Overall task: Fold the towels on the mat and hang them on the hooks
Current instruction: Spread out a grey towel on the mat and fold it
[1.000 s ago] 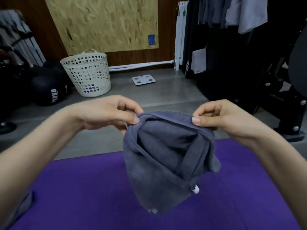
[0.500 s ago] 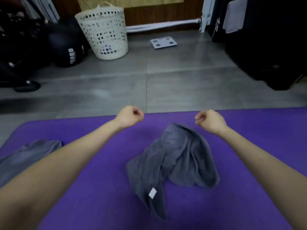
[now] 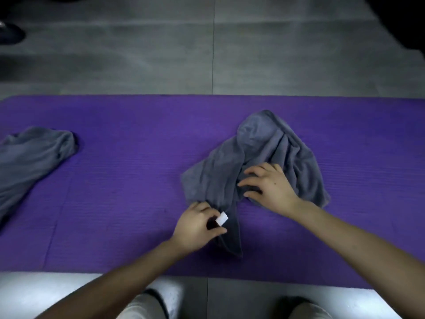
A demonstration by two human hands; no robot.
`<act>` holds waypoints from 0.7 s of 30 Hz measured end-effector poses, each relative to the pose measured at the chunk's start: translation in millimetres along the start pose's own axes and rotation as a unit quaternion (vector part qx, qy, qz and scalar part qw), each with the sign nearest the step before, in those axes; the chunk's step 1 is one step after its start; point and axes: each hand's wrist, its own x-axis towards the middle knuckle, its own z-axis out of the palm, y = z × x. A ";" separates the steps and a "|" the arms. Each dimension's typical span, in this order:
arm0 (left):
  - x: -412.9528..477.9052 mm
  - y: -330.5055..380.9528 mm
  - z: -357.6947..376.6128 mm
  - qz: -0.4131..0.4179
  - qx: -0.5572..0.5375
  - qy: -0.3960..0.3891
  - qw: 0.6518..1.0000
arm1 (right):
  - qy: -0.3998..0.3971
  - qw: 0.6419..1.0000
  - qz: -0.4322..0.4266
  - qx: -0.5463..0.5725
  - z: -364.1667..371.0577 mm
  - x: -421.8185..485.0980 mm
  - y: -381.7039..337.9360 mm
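A grey towel lies crumpled on the purple mat, right of the middle. A narrow tail of it runs toward me, with a white label on it. My left hand pinches that tail right beside the label. My right hand lies on the middle of the towel, fingers spread and pointing left, fingertips pressing into a fold. A second grey towel lies bunched at the mat's left end. No hooks are in view.
Grey tiled floor stretches beyond the mat's far edge. A dark object sits at the top left and a dark mass fills the top right corner. My knees in light trousers are at the mat's near edge.
A second ago both hands held the towel up by its top edge. They dropped it onto the mat. Now both hands have come down onto it, and my view has tilted down.
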 end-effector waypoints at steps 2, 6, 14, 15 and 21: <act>-1.4 2.3 12.9 -0.001 0.022 0.026 0.999 | -0.016 0.999 -0.028 -0.012 9.8 0.4 -4.3; 3.7 7.9 17.6 -0.046 -0.013 0.058 0.997 | -0.060 0.995 -0.062 -0.040 23.0 5.2 -10.2; 19.2 -5.9 -94.5 -0.144 -0.453 -0.079 0.876 | 0.044 0.992 -0.052 0.107 0.6 40.6 -28.2; 19.6 -8.5 -111.1 -0.131 -0.446 -0.089 0.881 | 0.045 0.987 -0.041 0.150 -12.3 49.3 -31.1; 29.8 -25.5 -196.5 -0.073 -0.248 -0.040 0.965 | 0.040 0.938 0.018 0.343 -99.8 99.6 -63.1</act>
